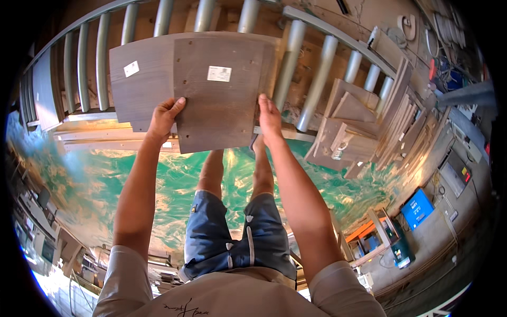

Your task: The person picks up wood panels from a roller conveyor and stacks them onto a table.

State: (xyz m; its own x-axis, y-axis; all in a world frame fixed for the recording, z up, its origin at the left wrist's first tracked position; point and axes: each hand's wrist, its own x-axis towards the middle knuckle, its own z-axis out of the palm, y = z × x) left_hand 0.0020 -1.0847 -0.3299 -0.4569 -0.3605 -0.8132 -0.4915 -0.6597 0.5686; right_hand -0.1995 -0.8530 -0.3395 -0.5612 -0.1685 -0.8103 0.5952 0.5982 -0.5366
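Holding brown wood-grain panel (219,108) by opposite side edges between left hand (164,119) and right hand (270,120), lengthwise fore-and-aft, partly over metal roller conveyor (317,79).

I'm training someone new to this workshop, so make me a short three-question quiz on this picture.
1. True or false: the flat brown wooden board in the person's grip carries a white rectangular label.
2. The person's bare right hand grips this board at its: A) far edge; B) right edge; C) near edge.
3. Name the silvery metal cylinders set side by side beyond the person's feet.

Key: 1. True. 2. B. 3. Rollers.
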